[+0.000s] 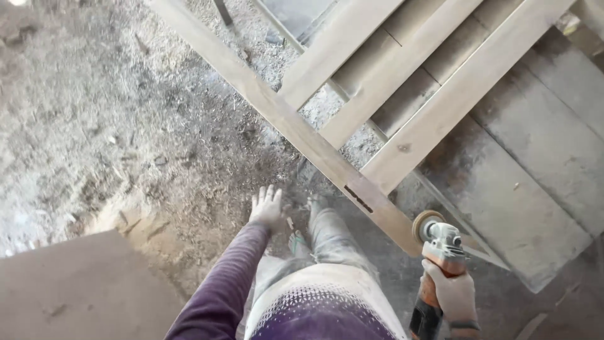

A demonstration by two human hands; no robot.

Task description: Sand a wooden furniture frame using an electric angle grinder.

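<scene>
Fingers [440, 281] of right hand [454, 294] wrapped tight round the orange body of an angle grinder [440, 255], gloved in pale fabric. Grinder's head pointing up and away, its round sanding disc [424, 223] right at the lower end of a long wooden rail [283, 119], touching or just short of it; cannot tell which. Rail part of a big wooden frame [402, 75] lying flat, with several parallel slats running up to the right and a dark slot [358, 198] cut just above the disc. Left hand [267, 208] hanging free out in front, fingers spread wide, gripping nothing, purple sleeve [226, 283] down the arm. Dusty trouser legs and a foot between the two hands. Floor [113, 126] thick with sawdust and shavings on the left, flat grey boards [535, 182] under the frame on the right, plain brown sheet [75, 289] at lower left.
</scene>
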